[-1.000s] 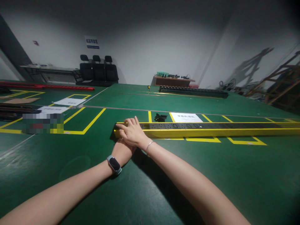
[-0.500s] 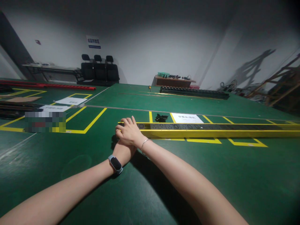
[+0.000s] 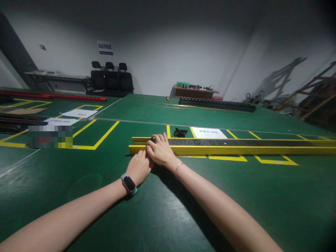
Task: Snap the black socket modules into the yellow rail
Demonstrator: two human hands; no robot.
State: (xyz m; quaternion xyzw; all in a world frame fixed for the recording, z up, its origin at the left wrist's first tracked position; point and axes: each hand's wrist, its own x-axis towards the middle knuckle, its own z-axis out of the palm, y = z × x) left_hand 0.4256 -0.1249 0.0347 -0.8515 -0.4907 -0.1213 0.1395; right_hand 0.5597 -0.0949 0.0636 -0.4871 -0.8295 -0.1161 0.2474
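Observation:
A long yellow power strip (image 3: pixel 223 150) with a black socket face lies across the green table, its left end showing bare yellow rails. My right hand (image 3: pixel 160 150) reaches over the front rail, its fingers bent down onto the sockets close to that end. Just to its left and lower, my left hand (image 3: pixel 139 165) has its fingers curled against the front rail; the thumb is hidden. The two hands touch or overlap slightly. A grey-banded watch is on the left wrist and a thin bracelet on the right.
Behind the strip lie small black parts (image 3: pixel 180 132) and a white printed sheet (image 3: pixel 208 132). Yellow tape marks the green table (image 3: pixel 225 196). Farther back is a long black slotted rail (image 3: pixel 217 104); dark bars (image 3: pixel 21 123) and red rails (image 3: pixel 76 97) lie at left.
My right hand has slid right along the power strip, uncovering its left end. My left hand has stayed nearly in place, its fingers now more visible at the front rail.

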